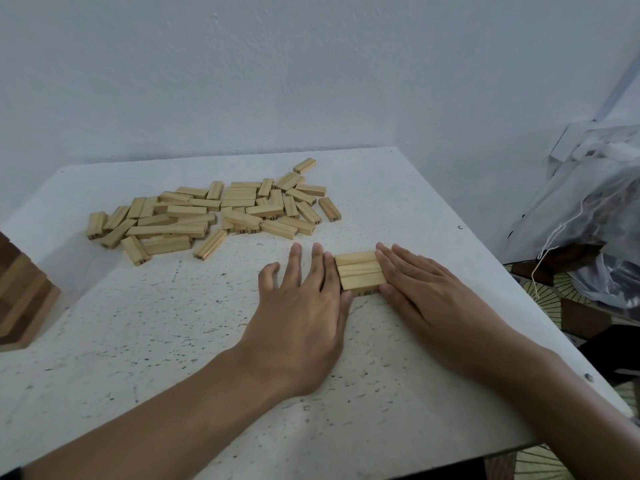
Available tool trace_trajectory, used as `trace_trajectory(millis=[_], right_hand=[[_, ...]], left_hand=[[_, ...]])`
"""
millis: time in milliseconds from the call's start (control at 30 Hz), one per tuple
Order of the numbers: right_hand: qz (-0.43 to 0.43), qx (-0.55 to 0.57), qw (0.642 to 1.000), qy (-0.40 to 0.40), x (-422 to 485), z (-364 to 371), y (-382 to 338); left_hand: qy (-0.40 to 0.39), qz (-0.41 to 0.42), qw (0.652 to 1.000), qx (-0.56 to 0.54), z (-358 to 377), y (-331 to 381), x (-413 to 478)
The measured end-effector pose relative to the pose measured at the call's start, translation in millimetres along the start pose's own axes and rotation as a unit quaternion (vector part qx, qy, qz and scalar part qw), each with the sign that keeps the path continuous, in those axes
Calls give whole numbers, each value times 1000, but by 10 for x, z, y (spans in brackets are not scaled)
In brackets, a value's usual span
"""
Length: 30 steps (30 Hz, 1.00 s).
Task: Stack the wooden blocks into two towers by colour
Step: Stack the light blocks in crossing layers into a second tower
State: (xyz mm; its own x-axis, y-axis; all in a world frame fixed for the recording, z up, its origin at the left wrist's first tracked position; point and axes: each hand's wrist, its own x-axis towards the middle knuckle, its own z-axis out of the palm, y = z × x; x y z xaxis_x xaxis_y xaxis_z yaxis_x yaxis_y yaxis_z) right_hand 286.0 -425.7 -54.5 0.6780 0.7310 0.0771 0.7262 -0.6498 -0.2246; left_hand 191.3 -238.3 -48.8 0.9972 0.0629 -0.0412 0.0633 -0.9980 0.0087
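Observation:
Three pale wooden blocks (360,271) lie side by side in a flat row on the white speckled table (173,341), right of centre. My left hand (304,306) lies flat with straight fingers, its edge pressed against the row's left ends. My right hand (426,292) lies flat too, fingers straight against the row's right ends. A loose heap of several pale numbered blocks (214,213) sprawls across the far left of the table. At the left edge stands a tower of darker brown blocks (20,299), partly cut off by the frame.
A white wall rises behind the table. Off the table's right edge sit a clear plastic bag with a white string (595,237) and a patterned surface below. The table's front edge runs near my forearms.

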Motion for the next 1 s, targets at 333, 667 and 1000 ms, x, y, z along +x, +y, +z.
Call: trace_trajectory(millis=[333,667,1000], right_hand=[[0,7,1000,7,2,23,30],[65,120,990,36,-74,-145,-89],[29,107,992,53,105,-363,-365]], left_hand=[[8,8,1000,-11,12,-26,-6],[-9,30,997,-65,-71,-134,-49],[65,18,977,-204,-379,-794,-230]])
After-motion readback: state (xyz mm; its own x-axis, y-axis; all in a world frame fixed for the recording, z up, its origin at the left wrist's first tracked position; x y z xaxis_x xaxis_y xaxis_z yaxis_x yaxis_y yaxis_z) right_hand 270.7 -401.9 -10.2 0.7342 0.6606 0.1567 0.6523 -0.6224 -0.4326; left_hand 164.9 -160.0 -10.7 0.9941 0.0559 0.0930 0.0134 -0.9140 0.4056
